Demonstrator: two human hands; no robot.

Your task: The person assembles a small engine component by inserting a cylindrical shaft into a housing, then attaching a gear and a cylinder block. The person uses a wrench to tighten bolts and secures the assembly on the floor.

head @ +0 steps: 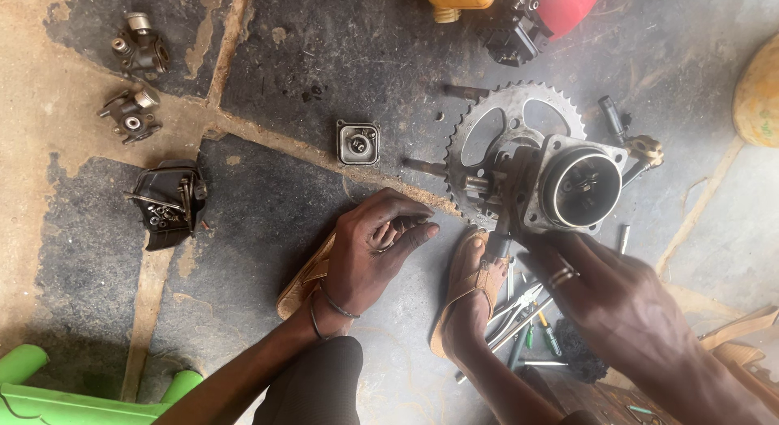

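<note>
My left hand rests low on the stone floor with its fingers curled under; nothing shows inside it. It wears thin bracelets at the wrist. My right hand, with a ring on one finger, reaches with spread fingers to the lower edge of a metal engine cylinder part. That part lies against a toothed sprocket. My sandalled foot sits between the two hands, its toes by the sprocket.
Two small carburettor bodies, a black cover with screws and a square metal cap lie at left. Loose tools lie by my foot. A green plastic chair stands bottom left, a red-and-yellow machine at top.
</note>
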